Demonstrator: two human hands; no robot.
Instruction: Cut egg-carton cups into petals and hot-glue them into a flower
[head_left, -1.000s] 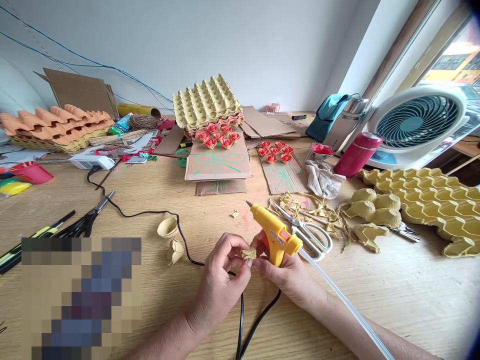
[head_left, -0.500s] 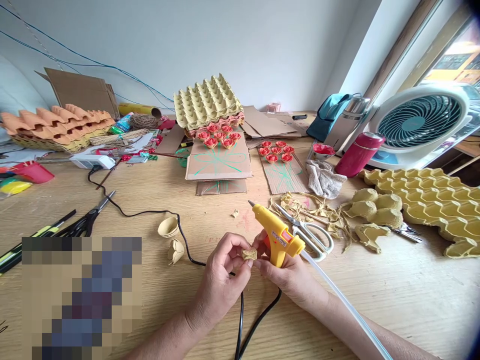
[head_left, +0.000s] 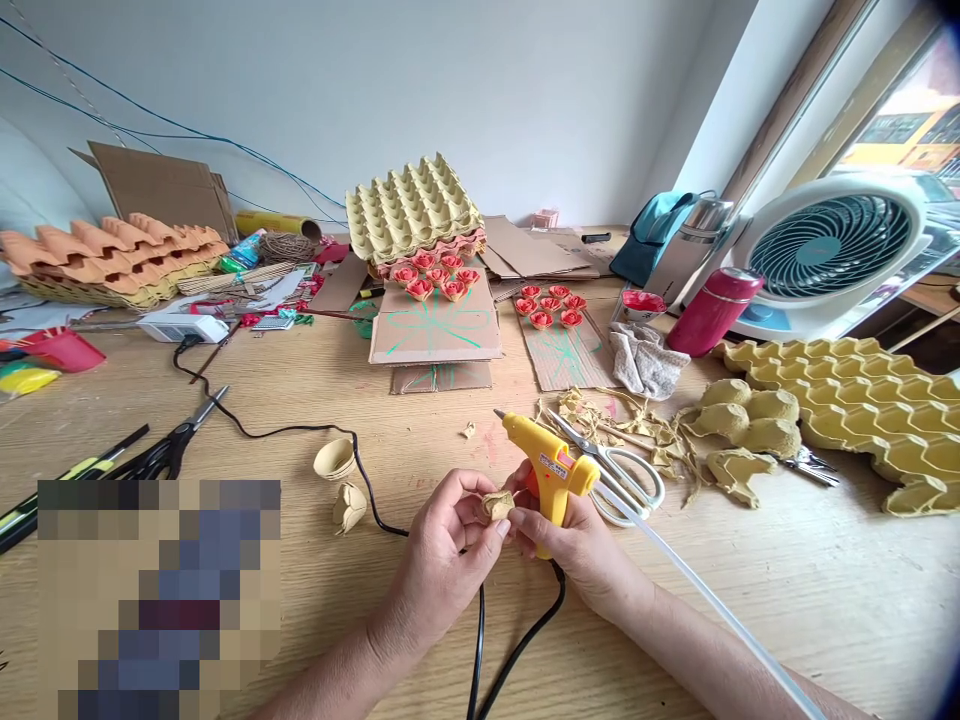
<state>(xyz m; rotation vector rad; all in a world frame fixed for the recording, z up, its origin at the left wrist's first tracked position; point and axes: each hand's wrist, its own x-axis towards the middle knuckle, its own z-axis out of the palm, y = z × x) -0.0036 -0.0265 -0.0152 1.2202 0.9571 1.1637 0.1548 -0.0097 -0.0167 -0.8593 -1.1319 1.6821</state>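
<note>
My left hand (head_left: 454, 535) pinches a small curled piece of egg carton (head_left: 497, 505) between thumb and fingers. Wrapped round the handle of a yellow hot glue gun (head_left: 551, 470) is my right hand (head_left: 574, 545), whose thumb and fingertip also touch the carton piece. The gun's nozzle points up and left, away from the piece, and a long clear glue stick (head_left: 697, 570) sticks out of its back. Left of my hands stand an egg carton cup (head_left: 334, 458) and a petal-shaped carton piece (head_left: 349, 508).
White-handled scissors (head_left: 630, 485) and carton scraps (head_left: 652, 425) lie right of the gun. Black scissors (head_left: 169, 450) lie left, near the gun's black cord (head_left: 262, 432). Red carton flowers (head_left: 435, 275) sit on cardboard ahead. Egg trays (head_left: 862, 410), a red flask (head_left: 716, 312) and a fan (head_left: 832, 250) stand right.
The carton piece has turned a little in my fingers, showing more of its curled top. The glue gun has shifted slightly left and down, and my right thumb has come nearer the piece.
</note>
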